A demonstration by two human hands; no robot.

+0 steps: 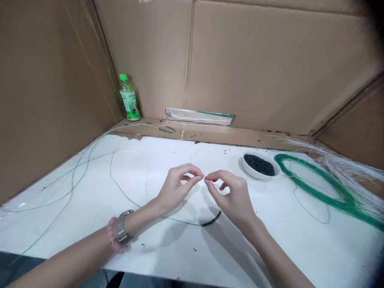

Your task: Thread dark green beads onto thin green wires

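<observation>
Over the middle of the white table, my left hand (183,183) and my right hand (228,191) meet fingertip to fingertip. Each pinches a thin green wire (204,178), of which only a short bit shows between them. Below, a row of small black beads (211,221) sits threaded on a greenish wire (183,221) that runs left under my left wrist. Whether this is the same wire that I pinch is hidden behind my right hand. A white bowl (255,172) full of small dark beads stands just beyond my right hand.
A coil of green wire (315,189) and loose white strands (336,164) lie at the right. Long thin wires (72,188) loop across the left side. A green-capped bottle (129,100) stands in the back left corner. Cardboard walls (255,68) surround the table.
</observation>
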